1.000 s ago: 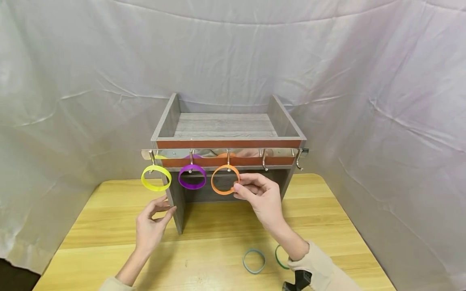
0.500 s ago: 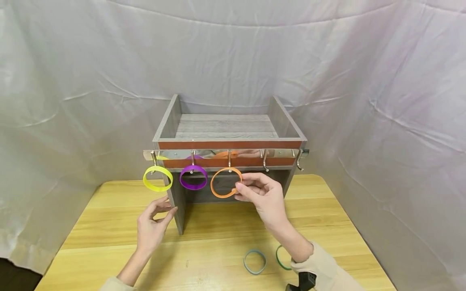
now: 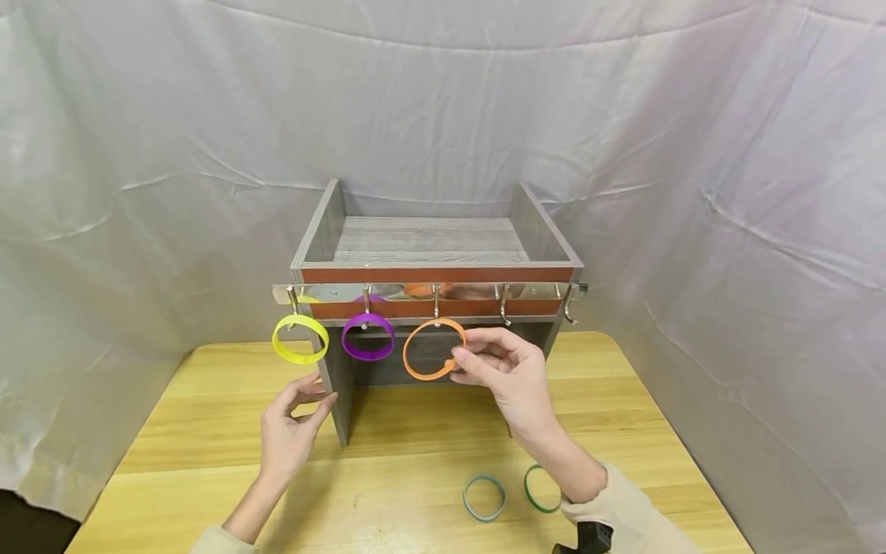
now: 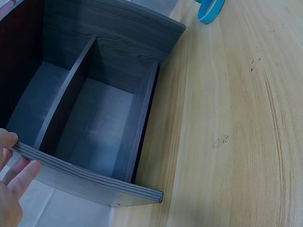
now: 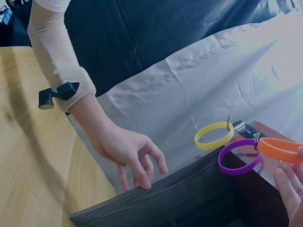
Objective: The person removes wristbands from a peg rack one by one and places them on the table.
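Orange band (image 3: 428, 377), one: near-circular, raised off the desk (image 3: 394, 469) at the front of the shelf unit (image 3: 429, 235), top of its loop by the tip of the third hook (image 3: 437, 304) from the left; whether it is seated there cannot be told. Right hand (image 3: 508, 373): thumb and fingers pinch the band's right side. Left hand (image 3: 291, 427): thumb and fingers pinch the front edge of the unit's left side panel, apparently steadying it. Yellow band (image 3: 299, 358) and purple band (image 3: 368, 355), one each: hung on the first and second hooks. Fourth hook (image 3: 504, 306) and fifth hook (image 3: 569, 306): bare. Blue-grey band (image 3: 482, 518) and green band (image 3: 536, 504), one each: near the desk's front edge, right of its middle, apart; the green partly behind the right forearm. Handling note, a judgement: best hold by the side, leaving the loop's mouth round, since a soft band probably folds if squeezed; settle its upper inside well into the hook's curve before loosening the fingers, clear of the purple neighbour, with light bracing at the panel against any shift of the unit.
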`<state>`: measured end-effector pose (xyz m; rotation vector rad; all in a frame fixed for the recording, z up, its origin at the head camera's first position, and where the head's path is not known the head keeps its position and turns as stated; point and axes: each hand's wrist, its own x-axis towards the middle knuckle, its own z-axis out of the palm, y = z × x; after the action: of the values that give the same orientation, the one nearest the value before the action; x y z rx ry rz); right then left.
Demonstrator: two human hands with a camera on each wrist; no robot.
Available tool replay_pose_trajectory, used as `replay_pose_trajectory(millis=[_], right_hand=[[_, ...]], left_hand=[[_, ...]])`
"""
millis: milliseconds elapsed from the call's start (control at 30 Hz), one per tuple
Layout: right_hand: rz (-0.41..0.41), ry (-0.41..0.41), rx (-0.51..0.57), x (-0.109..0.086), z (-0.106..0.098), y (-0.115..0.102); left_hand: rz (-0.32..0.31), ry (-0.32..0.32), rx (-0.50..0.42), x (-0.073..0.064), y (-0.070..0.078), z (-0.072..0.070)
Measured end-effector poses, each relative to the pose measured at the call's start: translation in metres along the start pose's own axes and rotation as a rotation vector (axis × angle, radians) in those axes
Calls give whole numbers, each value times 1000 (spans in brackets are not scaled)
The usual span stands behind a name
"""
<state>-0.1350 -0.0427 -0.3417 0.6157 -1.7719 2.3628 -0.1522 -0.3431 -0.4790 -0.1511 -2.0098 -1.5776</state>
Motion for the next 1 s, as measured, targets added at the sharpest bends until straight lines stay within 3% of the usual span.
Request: replay_pose_trajectory(millis=[433,1000], right_hand=[[132,-22,-33,-17,-15,3],[335,-28,-125,-44,-42,48]], left_hand=[[-3,-2,-5,0,-2,0],[-1,-6,3,0,-1,0]])
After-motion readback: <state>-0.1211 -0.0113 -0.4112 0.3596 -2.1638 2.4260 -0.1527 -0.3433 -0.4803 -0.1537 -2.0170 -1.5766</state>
